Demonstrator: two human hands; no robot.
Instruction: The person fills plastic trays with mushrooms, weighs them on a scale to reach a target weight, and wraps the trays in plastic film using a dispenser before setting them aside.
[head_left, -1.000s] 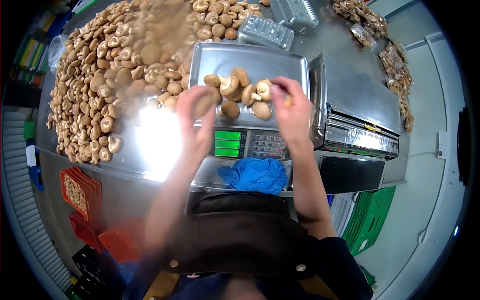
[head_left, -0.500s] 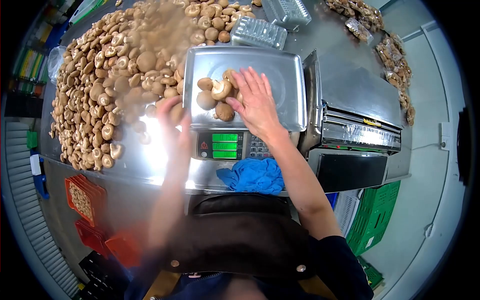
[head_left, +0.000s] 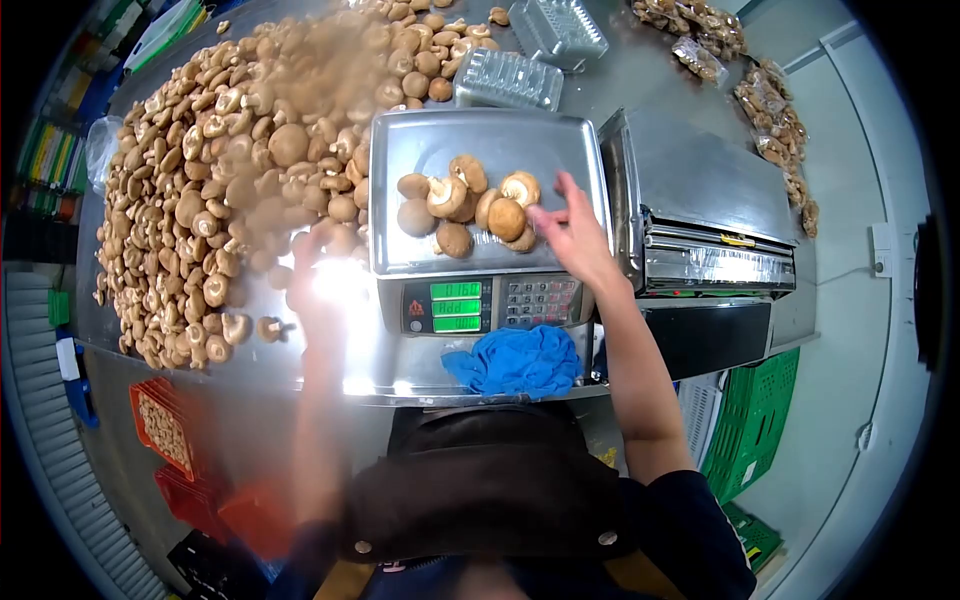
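Several brown mushrooms (head_left: 454,239) lie on the metal pan of a weighing scale (head_left: 400,258), in a left and a right cluster. At the right cluster is my right hand (head_left: 577,232), its fingers apart and nothing held in them. My left hand (head_left: 318,280) is left of the scale, at the right edge of the big mushroom heap (head_left: 190,210); glare and blur hide its fingers. Below the pan, the scale's green displays (head_left: 456,307) are lit. A blue cloth (head_left: 515,362) lies crumpled in front of the keypad.
Clear plastic trays (head_left: 508,80) lie behind the scale. A metal wrapping machine (head_left: 700,230) stands to the right, with bagged mushrooms (head_left: 768,110) beyond it. Orange crates (head_left: 160,425) are below left of the table, green crates (head_left: 752,425) below right.
My right hand has moved right, off the mushrooms, and more mushrooms now show on the pan's right side. My left hand has shifted left and down. The view has shifted slightly.
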